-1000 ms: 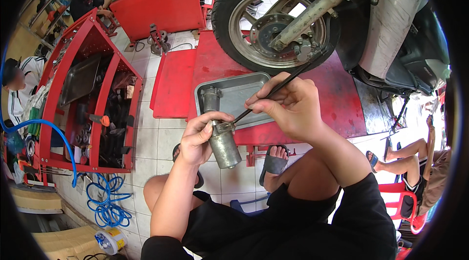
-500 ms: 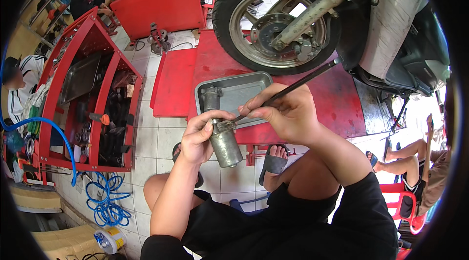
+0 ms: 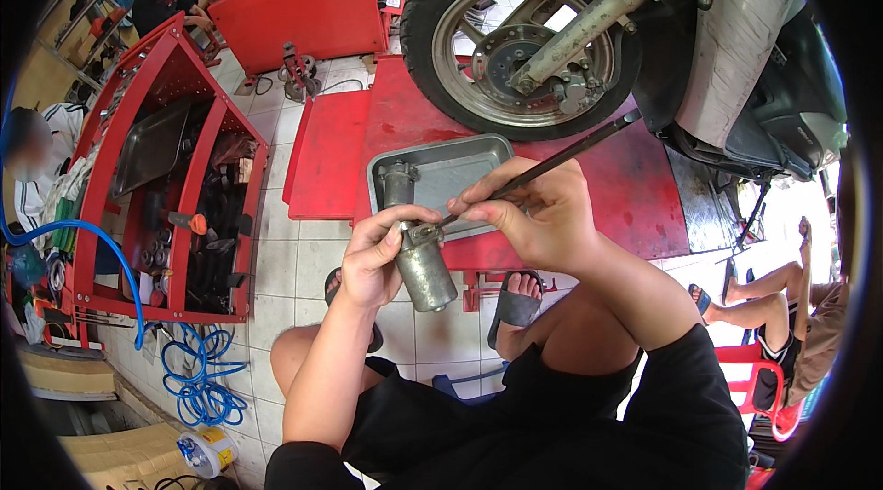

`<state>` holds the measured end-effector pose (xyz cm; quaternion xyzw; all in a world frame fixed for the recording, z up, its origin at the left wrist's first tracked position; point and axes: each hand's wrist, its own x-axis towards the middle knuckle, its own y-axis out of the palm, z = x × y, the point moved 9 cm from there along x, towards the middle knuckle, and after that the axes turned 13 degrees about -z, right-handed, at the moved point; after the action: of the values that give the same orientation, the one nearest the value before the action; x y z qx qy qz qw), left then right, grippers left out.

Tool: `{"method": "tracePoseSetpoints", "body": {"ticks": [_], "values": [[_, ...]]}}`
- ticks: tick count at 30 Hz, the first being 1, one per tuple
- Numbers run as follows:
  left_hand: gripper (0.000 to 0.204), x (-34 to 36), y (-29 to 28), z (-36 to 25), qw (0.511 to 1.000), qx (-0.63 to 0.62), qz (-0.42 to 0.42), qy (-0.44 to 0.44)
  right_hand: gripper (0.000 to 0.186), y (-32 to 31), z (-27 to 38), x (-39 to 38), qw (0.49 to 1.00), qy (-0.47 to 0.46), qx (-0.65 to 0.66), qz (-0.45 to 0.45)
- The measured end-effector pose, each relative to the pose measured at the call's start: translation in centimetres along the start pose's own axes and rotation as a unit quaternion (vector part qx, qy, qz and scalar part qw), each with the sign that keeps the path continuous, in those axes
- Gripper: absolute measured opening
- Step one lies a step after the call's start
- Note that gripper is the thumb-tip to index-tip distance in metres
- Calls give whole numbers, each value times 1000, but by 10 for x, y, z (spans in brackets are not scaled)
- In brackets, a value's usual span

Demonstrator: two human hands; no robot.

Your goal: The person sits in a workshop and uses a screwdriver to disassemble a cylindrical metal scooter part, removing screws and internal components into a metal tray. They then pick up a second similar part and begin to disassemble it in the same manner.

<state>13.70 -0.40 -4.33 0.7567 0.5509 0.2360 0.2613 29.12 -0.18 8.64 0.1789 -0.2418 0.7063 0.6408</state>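
My left hand (image 3: 375, 255) grips a grey metal cylinder (image 3: 423, 271), a motor-like part, held upright over my knees. My right hand (image 3: 533, 214) holds a long thin dark tool (image 3: 561, 157) slanting up to the right, its tip at the bracket on top of the cylinder. Just beyond my hands lies a grey metal tray (image 3: 460, 168) on the red lift platform (image 3: 607, 186); a second grey cylindrical part (image 3: 395, 182) stands in the tray's left end.
A scooter's front wheel (image 3: 515, 39) and fork stand on the platform. A red tool cart (image 3: 166, 186) is on the left, with blue hose (image 3: 198, 380) coiled on the tiled floor. Other people sit at the far left and lower right.
The tool in my right hand has tilted flatter, its far end swinging down and right. My left hand and the cylinder stay nearly in place.
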Motion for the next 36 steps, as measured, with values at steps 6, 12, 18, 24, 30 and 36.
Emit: {"method": "tracePoseSetpoints", "body": {"ticks": [6, 12, 18, 24, 30, 36], "values": [[57, 9, -10, 1, 997, -14, -72, 7, 16, -3, -8, 6, 996, 49, 68, 20], [37, 14, -57, 3, 940, -153, -304, -18, 24, 3, -45, 0, 992, 74, -82, 57], [34, 13, -74, 2, 916, -62, -394, 48, 65, 29, -107, -30, 945, 221, -215, 111], [39, 14, -69, -2, 915, 13, -397, 75, 63, 53, -122, -40, 914, 289, -227, 170], [100, 28, -78, -1, 918, 143, -370, 6, 37, 28, -160, -52, 868, 492, 59, 39], [96, 21, -83, -22, 910, 79, -408, -10, 29, -22, -222, -48, 823, 561, 30, -90]]}}
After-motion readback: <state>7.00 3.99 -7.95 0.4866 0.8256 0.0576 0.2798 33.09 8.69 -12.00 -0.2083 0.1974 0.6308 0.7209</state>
